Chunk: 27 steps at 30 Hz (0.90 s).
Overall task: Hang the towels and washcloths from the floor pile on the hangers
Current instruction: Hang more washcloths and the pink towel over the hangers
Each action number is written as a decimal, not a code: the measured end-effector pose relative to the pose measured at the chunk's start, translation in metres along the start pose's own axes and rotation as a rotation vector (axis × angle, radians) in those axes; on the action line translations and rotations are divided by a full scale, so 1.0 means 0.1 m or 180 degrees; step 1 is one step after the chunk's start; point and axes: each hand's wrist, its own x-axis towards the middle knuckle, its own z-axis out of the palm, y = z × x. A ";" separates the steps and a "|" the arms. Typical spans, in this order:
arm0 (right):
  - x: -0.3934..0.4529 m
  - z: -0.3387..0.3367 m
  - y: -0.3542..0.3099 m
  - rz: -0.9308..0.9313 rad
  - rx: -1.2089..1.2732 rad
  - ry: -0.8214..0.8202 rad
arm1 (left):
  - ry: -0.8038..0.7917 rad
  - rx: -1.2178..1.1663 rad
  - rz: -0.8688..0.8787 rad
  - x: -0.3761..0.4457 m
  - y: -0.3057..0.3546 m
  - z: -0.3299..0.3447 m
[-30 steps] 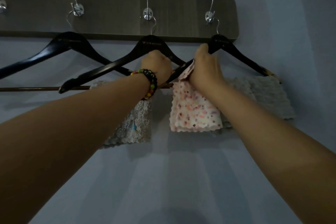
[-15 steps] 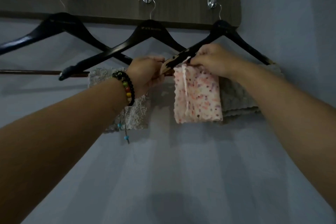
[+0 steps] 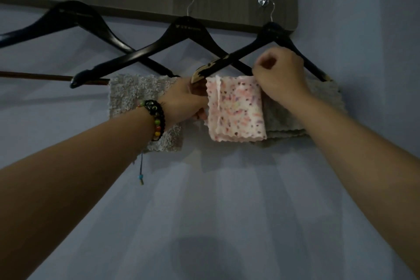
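The speckled pink washcloth (image 3: 236,109) hangs folded over the bar of the right-most hanger (image 3: 276,36), directly between the two hands, its fold line running sideways from one hand to the other. The left hand (image 3: 184,100), wearing a beaded bracelet (image 3: 156,118), pinches the cloth's left edge just below the hanger's worn tip. The right hand (image 3: 280,77), equally close, has curled fingers gripping the top right corner at the bar. A grey washcloth (image 3: 295,118) lies behind it, beneath the right hand. Compared with a second ago, both hands have dropped from the hanger arms to the cloth, which now hangs flatter.
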 end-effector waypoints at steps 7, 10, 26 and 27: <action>-0.22 0.11 0.02 0.1587 0.1348 -0.0699 | 0.0252 -0.0481 -0.0220 0.08 0.02 0.02; -0.14 0.05 0.01 0.1708 0.1750 -0.0571 | 0.0417 -0.0681 -0.0273 0.10 0.04 0.03; 0.04 0.04 -0.27 0.0794 0.0721 -0.0596 | 0.0733 -0.1997 -0.0236 -0.02 0.07 -0.05; 0.03 0.04 -0.28 0.0692 0.0619 -0.0573 | 0.0666 -0.2144 -0.0309 -0.03 0.09 -0.07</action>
